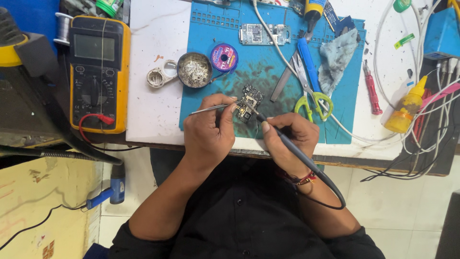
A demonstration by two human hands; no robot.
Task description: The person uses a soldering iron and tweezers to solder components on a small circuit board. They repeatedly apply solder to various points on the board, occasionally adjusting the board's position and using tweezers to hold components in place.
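On blue mat (268, 72): one small board (250, 103), two hands.

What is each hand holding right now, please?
Left hand: closed on tweezers, tips at the small circuit board.
Right hand: closed on the soldering iron, tip on that board.

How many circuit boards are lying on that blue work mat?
2. A small dark circuit board sits near the mat's front edge, where the tweezers and soldering iron tips meet. A longer pale circuit board lies near the mat's far edge. Others may hide under the grey cloth.
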